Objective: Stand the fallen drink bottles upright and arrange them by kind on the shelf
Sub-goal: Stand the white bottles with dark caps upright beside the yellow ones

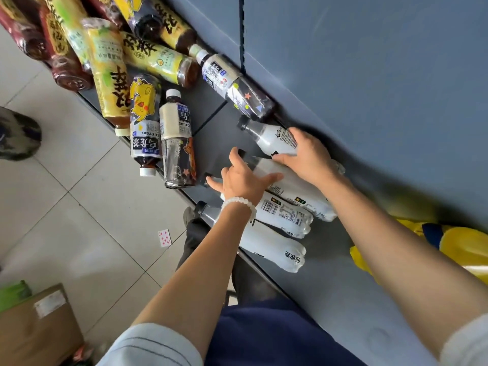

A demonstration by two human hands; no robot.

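Clear bottles lying in a row on the shelf, both hands on them.

You are risking a roll here: the clear bottles (287,216) are lying side by side and touching near the shelf (343,286) front edge, so lifting one could be setting its neighbours rolling toward the floor; the dark tea bottles (177,143) nearby are already overhanging that edge. Your right hand (306,157) is curling round the body of the rearmost clear bottle (272,136), gripping it against the back panel. Your left hand (241,178) is lying with its fingers spread and loose over the neck end of the next bottle, touching rather than clasping it. The yellow-labelled bottles (111,72) are lying heaped further along.
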